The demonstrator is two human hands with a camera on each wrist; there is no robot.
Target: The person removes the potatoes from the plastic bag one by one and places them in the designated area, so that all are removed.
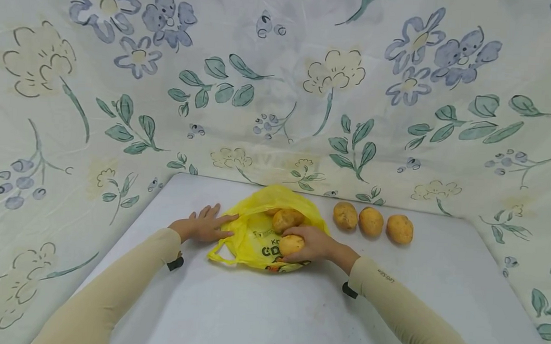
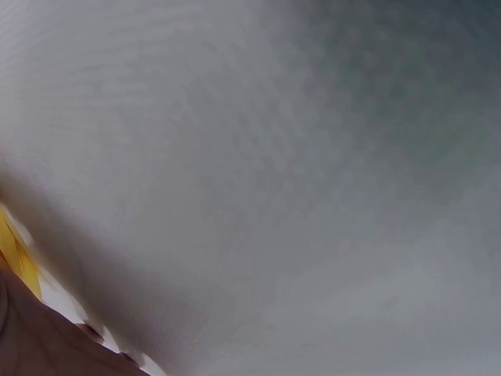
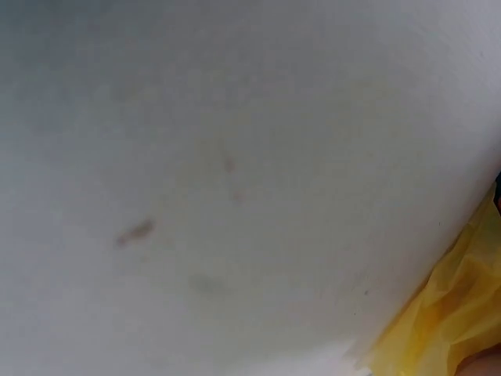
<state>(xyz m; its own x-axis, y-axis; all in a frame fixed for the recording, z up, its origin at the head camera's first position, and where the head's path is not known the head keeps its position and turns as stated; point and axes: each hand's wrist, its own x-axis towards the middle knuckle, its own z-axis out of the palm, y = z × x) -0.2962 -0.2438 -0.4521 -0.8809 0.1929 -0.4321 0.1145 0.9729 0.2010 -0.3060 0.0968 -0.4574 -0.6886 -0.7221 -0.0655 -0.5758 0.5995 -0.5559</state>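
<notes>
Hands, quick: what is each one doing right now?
Left hand: open, fingers flat on the edge of the yellow bag.
Right hand: closed around a potato at the bag.

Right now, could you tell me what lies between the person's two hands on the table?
In the head view, the yellow plastic bag lies between them: the left hand rests flat on its left edge, and the right hand grips a potato over it.

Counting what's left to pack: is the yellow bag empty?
No. One potato lies in the yellow bag; the right hand holds another over it.
</notes>
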